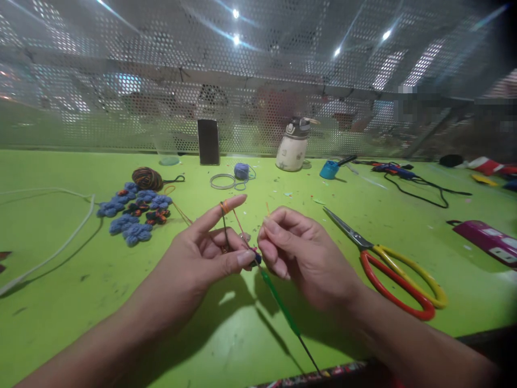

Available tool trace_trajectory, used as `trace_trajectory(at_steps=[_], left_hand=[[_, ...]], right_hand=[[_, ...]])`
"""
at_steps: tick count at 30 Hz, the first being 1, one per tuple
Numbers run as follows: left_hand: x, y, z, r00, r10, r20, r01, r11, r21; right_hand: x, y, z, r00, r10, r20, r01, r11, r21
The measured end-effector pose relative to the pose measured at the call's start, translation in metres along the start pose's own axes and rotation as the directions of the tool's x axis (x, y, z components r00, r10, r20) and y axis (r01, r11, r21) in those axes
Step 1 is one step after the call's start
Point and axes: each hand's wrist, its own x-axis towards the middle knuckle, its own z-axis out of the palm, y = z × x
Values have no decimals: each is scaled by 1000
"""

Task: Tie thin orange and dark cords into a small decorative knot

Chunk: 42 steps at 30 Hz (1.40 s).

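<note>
My left hand [210, 242] pinches a small dark crochet piece [256, 258] between thumb and fingers. Dark and orange yarn [225, 207] wraps around its raised index finger and runs down to the piece. A crochet hook [280, 304] with a green handle hangs from the piece, slanting down to the right, unheld by my right hand. Just right of the piece, my right hand [294, 242] is closed, thumb against index finger, with a thin orange yarn end [267, 207] sticking up from the pinch. Its other fingers curl close to the piece.
Several crochet flowers [135, 229] and a multicoloured yarn ball [147, 178] lie at left. Large scissors [379, 258] rest at right, near a purple power strip [488, 240]. Behind stand a phone [208, 143], a bottle [291, 148] and a blue yarn ball [241, 171]. A white cable [76, 231] crosses far left.
</note>
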Motion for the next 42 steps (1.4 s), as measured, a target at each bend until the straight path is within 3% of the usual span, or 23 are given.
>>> trace_trajectory(at_steps=[10, 15, 27, 37, 42], left_hand=[[3, 0, -3, 997, -20, -72, 21, 1000, 9], [1, 2, 2, 991, -29, -127, 35, 999, 40], [-1, 0, 3, 994, -48, -101, 63, 987, 149], [1, -6, -3, 998, -18, -57, 25, 992, 125], [3, -1, -3, 994, -30, -103, 42, 993, 108]], right_hand=[[-2, 4, 0, 999, 32, -35, -28, 995, 100], [-4, 5, 2, 999, 33, -43, -30, 998, 52], [-7, 5, 2, 1000, -14, -23, 13, 999, -51], [-4, 5, 5, 997, 32, -67, -31, 999, 12], [-1, 4, 1, 995, 74, -65, -73, 997, 13]])
